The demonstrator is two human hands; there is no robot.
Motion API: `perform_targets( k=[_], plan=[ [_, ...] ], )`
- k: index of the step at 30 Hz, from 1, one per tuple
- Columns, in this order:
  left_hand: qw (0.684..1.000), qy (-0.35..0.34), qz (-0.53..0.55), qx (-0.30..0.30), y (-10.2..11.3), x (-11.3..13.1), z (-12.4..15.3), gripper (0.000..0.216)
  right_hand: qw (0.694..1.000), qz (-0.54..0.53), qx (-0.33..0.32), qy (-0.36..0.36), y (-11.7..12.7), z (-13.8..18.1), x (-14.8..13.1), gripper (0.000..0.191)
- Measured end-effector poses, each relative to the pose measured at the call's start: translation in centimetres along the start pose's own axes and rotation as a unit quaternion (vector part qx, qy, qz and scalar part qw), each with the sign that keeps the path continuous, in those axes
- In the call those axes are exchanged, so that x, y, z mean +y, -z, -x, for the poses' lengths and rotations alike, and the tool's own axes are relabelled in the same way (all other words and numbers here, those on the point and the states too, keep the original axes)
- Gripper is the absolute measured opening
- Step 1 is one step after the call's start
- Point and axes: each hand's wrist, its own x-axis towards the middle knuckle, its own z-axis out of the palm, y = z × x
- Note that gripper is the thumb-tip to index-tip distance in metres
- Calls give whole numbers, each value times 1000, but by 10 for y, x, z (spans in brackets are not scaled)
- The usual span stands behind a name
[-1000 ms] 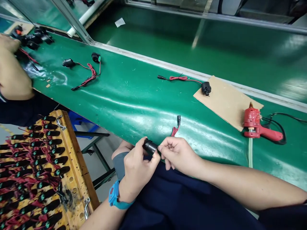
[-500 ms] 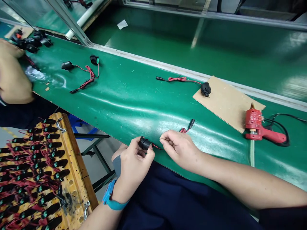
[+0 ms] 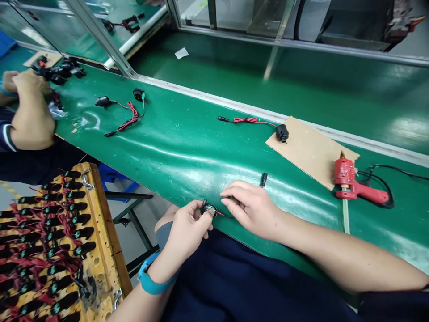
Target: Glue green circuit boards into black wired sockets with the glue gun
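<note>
Plug nearer right hand now (socket pinched in left hand)

Glossy green conveyor belt, metal side rail, glass partition

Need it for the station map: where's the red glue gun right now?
Head view, right side: the glue gun lies on the green belt, just off the cardboard sheet's right corner, beyond the right hand.

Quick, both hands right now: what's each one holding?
Left hand: closed on the small black socket.
Right hand: fingers loosely curled over the socket's red-black wire; grip cannot be told.
</note>
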Motion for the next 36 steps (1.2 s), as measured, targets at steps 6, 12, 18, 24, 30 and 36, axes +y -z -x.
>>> perform_targets(
  k=[6, 12, 18, 24, 30, 36],
  plan=[
    [999, 12, 22, -32, -2, -2, -2, 23, 998, 55, -14, 4, -2, 6, -4, 16],
    [1000, 4, 10, -21, -4, -3, 1, 24, 997, 49, 8, -52, 8, 3, -4, 12],
    [998, -14, -54, 22, -8, 3, 7, 24, 984, -80, -94, -129, -5, -8, -12, 12],
    [1000, -7, -19, -3, -9, -3, 4, 21, 979, -131, -12, -153, -12, -11, -10, 17],
    [1000, 11, 27, -4, -6, -11, 3, 23, 941, -277, 114, -156, 49, -10, -14, 24],
    [1000, -6, 24, 7, -8, -12, 4, 25, 977, -129, 104, -135, 58, -4, -21, 28]
  ],
)
